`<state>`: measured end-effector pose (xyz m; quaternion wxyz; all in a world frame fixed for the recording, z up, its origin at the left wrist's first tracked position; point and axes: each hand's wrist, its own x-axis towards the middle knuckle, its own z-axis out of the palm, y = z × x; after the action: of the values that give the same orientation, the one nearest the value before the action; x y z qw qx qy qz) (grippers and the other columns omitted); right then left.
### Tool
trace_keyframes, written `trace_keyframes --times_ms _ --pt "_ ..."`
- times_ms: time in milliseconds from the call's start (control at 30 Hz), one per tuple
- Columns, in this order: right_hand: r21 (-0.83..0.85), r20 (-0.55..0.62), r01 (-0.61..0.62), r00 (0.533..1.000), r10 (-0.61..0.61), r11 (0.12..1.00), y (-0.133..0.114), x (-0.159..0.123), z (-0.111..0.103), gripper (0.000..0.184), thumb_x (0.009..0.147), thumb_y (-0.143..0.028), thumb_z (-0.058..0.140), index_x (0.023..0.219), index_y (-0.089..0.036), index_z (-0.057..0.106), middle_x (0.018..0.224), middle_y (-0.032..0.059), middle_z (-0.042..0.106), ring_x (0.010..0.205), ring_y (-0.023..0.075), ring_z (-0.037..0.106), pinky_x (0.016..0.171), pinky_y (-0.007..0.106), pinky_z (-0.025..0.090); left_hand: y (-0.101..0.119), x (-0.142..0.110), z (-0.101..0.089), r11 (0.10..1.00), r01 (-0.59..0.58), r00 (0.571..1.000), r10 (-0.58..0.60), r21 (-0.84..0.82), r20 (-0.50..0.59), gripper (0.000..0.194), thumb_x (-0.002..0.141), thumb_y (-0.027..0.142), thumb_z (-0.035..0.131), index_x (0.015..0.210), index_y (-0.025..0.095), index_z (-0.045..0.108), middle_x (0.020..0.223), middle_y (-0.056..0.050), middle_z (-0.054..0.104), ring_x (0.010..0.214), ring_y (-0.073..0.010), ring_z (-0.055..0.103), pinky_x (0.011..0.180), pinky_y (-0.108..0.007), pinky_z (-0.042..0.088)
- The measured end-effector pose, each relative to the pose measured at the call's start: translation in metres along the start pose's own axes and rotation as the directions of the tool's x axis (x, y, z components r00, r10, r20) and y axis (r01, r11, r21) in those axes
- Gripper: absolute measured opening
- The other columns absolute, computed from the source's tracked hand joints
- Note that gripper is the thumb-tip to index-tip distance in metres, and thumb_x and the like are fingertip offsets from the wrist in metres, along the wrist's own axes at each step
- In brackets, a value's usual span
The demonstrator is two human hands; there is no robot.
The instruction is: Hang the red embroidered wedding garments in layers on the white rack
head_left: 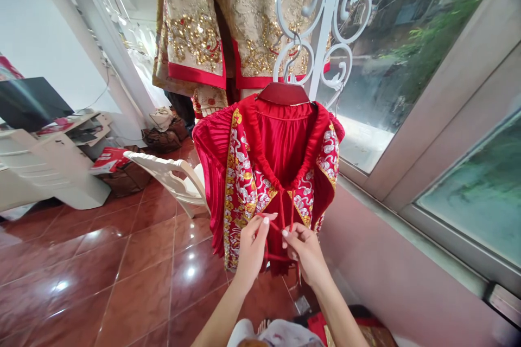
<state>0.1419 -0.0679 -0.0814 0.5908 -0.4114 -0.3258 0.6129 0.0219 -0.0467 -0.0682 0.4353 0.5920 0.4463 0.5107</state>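
Note:
A red embroidered garment (240, 190) with silver and gold trim hangs in front of me on a dark red hanger (284, 94). Thin red cords (282, 209) come down from the front of its gathered neckline. My left hand (253, 238) pinches one cord between thumb and fingers. With fingertips closed on the cord too, my right hand (301, 246) is just beside it, a small gap apart. A stretch of cord runs across between both hands, below the neckline. The cord ends are partly hidden behind my fingers.
A cream gold-sequined garment (195, 38) hangs behind, near a white scrollwork stand (313, 11). Left are a white chair (171, 173), a desk (44, 168) and dark bags (165, 133). A window (407, 65) and low wall (391, 249) border the right. Red fabric (319, 326) lies below.

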Motion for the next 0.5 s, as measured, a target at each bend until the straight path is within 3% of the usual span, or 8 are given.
trace_keyframes --times_ms 100,167,233,300,500 --pt "0.037 0.075 -0.031 0.997 0.028 0.999 0.007 -0.001 0.001 0.029 0.067 -0.036 0.071 0.065 -0.016 0.049 0.048 -0.0062 0.048 0.036 0.0014 0.022 0.038 0.018 0.013 0.019 0.003 0.006 0.908 -0.293 0.956 0.269 0.301 0.12 0.026 0.088 0.028 0.044 0.096 0.02 0.068 0.101 -0.007 0.06 0.1 -0.0201 0.052 0.09 -0.035 0.042" --pt "0.028 0.084 -0.03 0.996 0.028 0.999 0.008 -0.003 0.0 0.029 0.067 -0.034 0.07 0.063 -0.016 0.047 0.046 -0.0073 0.045 0.036 0.0013 0.021 0.039 0.019 0.013 0.027 0.006 0.011 0.805 -0.373 0.927 0.34 0.462 0.157 0.025 0.087 0.022 0.044 0.099 0.02 0.066 0.1 -0.008 0.056 0.099 -0.0207 0.049 0.087 -0.037 0.042" --pt "-0.01 0.064 -0.02 0.998 0.021 1.0 0.007 -0.004 -0.002 0.032 0.067 -0.035 0.07 0.062 -0.017 0.045 0.046 -0.007 0.046 0.036 0.0015 0.021 0.039 0.019 0.012 0.027 0.009 0.015 0.741 -0.363 0.928 0.344 0.566 0.145 0.024 0.086 0.018 0.044 0.095 0.019 0.066 0.094 -0.008 0.053 0.095 -0.0204 0.048 0.084 -0.037 0.043" --pt "-0.07 0.039 -0.003 0.999 0.006 0.998 0.006 -0.006 -0.004 0.034 0.068 -0.038 0.069 0.062 -0.017 0.043 0.048 -0.0057 0.048 0.037 0.0021 0.022 0.039 0.02 0.012 0.023 0.013 0.018 0.732 -0.332 0.937 0.331 0.595 0.115 0.022 0.085 0.018 0.045 0.087 0.017 0.067 0.088 -0.007 0.051 0.088 -0.0189 0.049 0.081 -0.035 0.045" --pt "-0.358 0.004 0.119 0.992 -0.126 0.926 0.007 -0.006 -0.009 0.026 0.074 -0.036 0.059 0.063 -0.018 0.044 0.051 -0.0042 0.047 0.044 0.0064 0.032 0.044 0.021 0.023 0.009 0.02 0.019 0.84 -0.236 0.969 0.241 0.488 0.053 0.019 0.084 0.021 0.048 0.084 0.017 0.067 0.094 -0.006 0.056 0.081 -0.0146 0.057 0.077 -0.029 0.047"
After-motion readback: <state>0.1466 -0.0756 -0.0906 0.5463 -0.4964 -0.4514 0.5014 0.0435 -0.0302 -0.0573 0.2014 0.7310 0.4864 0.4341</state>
